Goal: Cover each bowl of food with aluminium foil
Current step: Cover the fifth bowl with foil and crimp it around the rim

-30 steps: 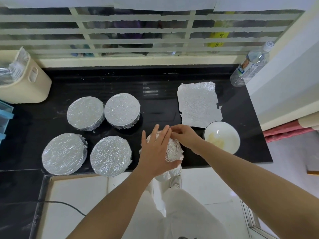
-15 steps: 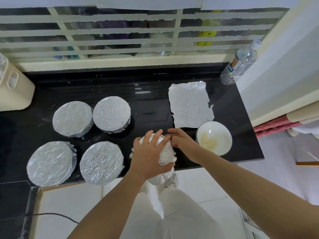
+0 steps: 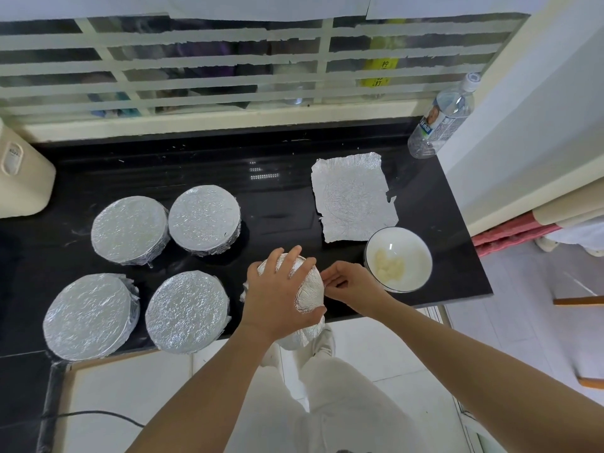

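A foil-wrapped bowl [image 3: 309,289] sits at the front edge of the black counter [image 3: 277,204]. My left hand [image 3: 277,295] lies spread over its top, pressing the foil down. My right hand [image 3: 349,282] pinches the foil at the bowl's right side. Several other foil-covered bowls stand to the left, among them one [image 3: 204,215] at the back and one [image 3: 186,310] at the front. An uncovered white bowl [image 3: 411,256] with pale food sits to the right. A loose sheet of foil [image 3: 354,197] lies flat behind it.
A clear water bottle [image 3: 441,120] stands at the counter's back right corner by the wall. A cream container [image 3: 23,178] stands at the far left. A barred window runs along the back. A black cable [image 3: 91,415] lies on the floor below.
The view has shifted right. My left hand's fingers have spread flatter over the foil top, and my right hand has slid down to the bowl's right side.
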